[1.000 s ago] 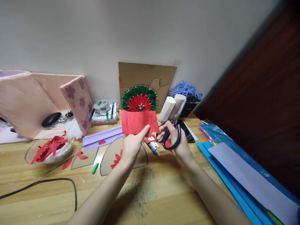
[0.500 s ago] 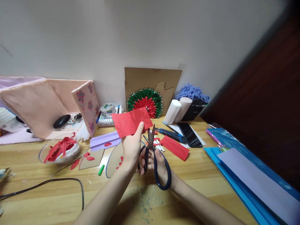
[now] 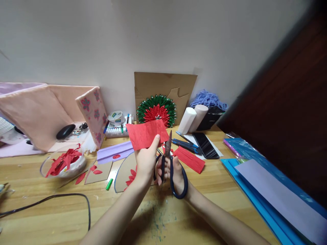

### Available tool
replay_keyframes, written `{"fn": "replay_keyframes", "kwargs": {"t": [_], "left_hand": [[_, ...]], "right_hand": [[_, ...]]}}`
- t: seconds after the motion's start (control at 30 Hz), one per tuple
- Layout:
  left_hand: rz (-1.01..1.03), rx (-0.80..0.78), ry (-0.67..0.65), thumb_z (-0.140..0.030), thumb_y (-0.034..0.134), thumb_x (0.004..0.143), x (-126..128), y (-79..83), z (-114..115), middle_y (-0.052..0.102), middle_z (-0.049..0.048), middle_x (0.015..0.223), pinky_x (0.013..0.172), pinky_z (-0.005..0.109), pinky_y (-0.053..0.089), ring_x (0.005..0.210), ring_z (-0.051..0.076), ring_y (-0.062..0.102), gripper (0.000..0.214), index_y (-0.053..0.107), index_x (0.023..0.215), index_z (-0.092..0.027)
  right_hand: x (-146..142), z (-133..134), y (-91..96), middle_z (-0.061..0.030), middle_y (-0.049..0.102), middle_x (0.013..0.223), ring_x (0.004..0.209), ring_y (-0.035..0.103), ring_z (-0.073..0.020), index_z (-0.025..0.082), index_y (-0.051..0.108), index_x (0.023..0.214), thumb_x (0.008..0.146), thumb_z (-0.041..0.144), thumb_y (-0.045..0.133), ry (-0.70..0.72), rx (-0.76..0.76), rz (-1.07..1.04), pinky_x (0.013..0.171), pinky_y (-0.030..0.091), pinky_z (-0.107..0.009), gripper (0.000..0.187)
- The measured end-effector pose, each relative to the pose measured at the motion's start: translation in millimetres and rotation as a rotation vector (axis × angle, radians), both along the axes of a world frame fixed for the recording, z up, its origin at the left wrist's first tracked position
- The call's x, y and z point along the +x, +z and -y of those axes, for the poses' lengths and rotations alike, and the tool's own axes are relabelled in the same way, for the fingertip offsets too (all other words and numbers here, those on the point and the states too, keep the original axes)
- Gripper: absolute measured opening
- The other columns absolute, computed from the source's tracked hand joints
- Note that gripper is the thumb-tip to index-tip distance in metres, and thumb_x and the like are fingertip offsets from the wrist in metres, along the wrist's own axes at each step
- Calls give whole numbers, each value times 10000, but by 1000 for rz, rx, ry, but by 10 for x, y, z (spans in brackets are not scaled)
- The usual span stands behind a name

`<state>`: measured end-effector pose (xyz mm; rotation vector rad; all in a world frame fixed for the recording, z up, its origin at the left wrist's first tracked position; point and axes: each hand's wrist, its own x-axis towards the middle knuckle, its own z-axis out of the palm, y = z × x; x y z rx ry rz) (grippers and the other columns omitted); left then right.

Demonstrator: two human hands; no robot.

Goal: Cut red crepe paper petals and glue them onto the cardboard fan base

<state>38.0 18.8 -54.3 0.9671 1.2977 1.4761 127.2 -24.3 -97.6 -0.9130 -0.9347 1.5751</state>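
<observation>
My left hand (image 3: 146, 161) pinches a sheet of red crepe paper (image 3: 146, 133) by its lower edge, the thumb lying on top. In my right hand (image 3: 176, 173) are dark-handled scissors (image 3: 168, 146), blades pointing up beside the paper's right edge. The blades look nearly closed; whether they touch the paper I cannot tell. Behind my right hand a folded red paper strip (image 3: 190, 159) lies on the table. Partly hidden by my left forearm is a rounded cardboard piece (image 3: 122, 173) with red petals (image 3: 131, 177) on it.
A clear bowl (image 3: 43, 165) of red scraps stands left, near a small cardboard piece (image 3: 104, 174) and a green marker cap (image 3: 109, 184). A green-and-red flower panel (image 3: 166, 81) leans on the wall. Right are a phone (image 3: 205, 144) and blue folders (image 3: 245, 190). A black cable (image 3: 51, 196) crosses front left.
Both hands have shifted slightly right with the paper and scissors. The scissor blades, a little spread before, have come closer together. The view has moved slightly.
</observation>
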Motion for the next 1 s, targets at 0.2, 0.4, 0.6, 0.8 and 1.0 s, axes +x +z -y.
{"fn": "replay_keyframes", "kwargs": {"t": [0.2, 0.4, 0.6, 0.8, 1.0], "left_hand": [[12, 12, 22, -425, 718, 635, 9, 93, 14, 705, 50, 871, 812, 277, 435, 784, 191, 628, 326, 670, 822, -162], [-6, -67, 37, -446, 727, 616, -34, 133, -20, 701, 79, 848, 799, 299, 437, 797, 209, 621, 346, 671, 747, -130], [15, 46, 49, -424, 729, 626, -74, 65, -61, 703, 82, 882, 826, 316, 445, 830, 217, 628, 355, 679, 835, -141], [56, 28, 79, -380, 743, 617, -81, 119, -65, 694, 77, 787, 756, 303, 471, 757, 202, 631, 297, 679, 758, -127], [77, 127, 25, -386, 689, 683, -110, 102, -108, 626, 10, 633, 609, 243, 447, 573, 122, 557, 280, 633, 677, -112]], "right_hand": [[-8, -27, -38, 63, 470, 526, 303, 434, -63, 181, 474, 713, 602, 850, 431, 41, 41, -53, 341, 427, -214, 680], [5, -54, -44, 78, 448, 498, 319, 453, -64, 188, 444, 686, 525, 821, 556, 99, 3, -81, 329, 432, -197, 664], [14, -64, -32, 89, 446, 481, 278, 442, -49, 178, 447, 672, 504, 814, 573, 85, 5, -4, 297, 391, -161, 670], [34, -77, -18, 93, 443, 474, 264, 429, -52, 181, 459, 682, 513, 798, 587, 75, 24, 69, 273, 380, -167, 652], [31, -75, -12, 104, 422, 453, 251, 399, -50, 188, 445, 697, 519, 783, 608, 92, 13, 85, 250, 378, -169, 642]]}}
